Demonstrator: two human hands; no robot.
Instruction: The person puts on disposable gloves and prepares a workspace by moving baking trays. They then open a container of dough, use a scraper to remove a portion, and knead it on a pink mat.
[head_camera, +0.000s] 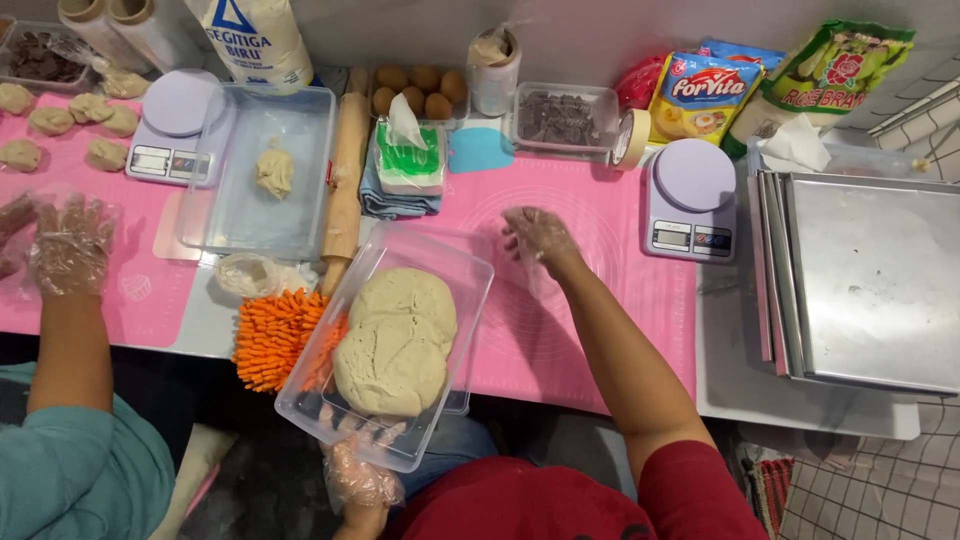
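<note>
Dough (393, 345) lies in a clear tub (470, 270) tilted over the counter (210, 320) edge. The left hand (360, 478), gloved, grips the tub's near end from below, it seems. The right hand (538, 234) hovers spread over the pink mat (600, 210). Judged step: bringing dough to the mat; next, a steady set-down or tip-out.

Left hand (358, 478) gloved, gripping low; right hand (540, 235) gloved, extended, open.
</note>
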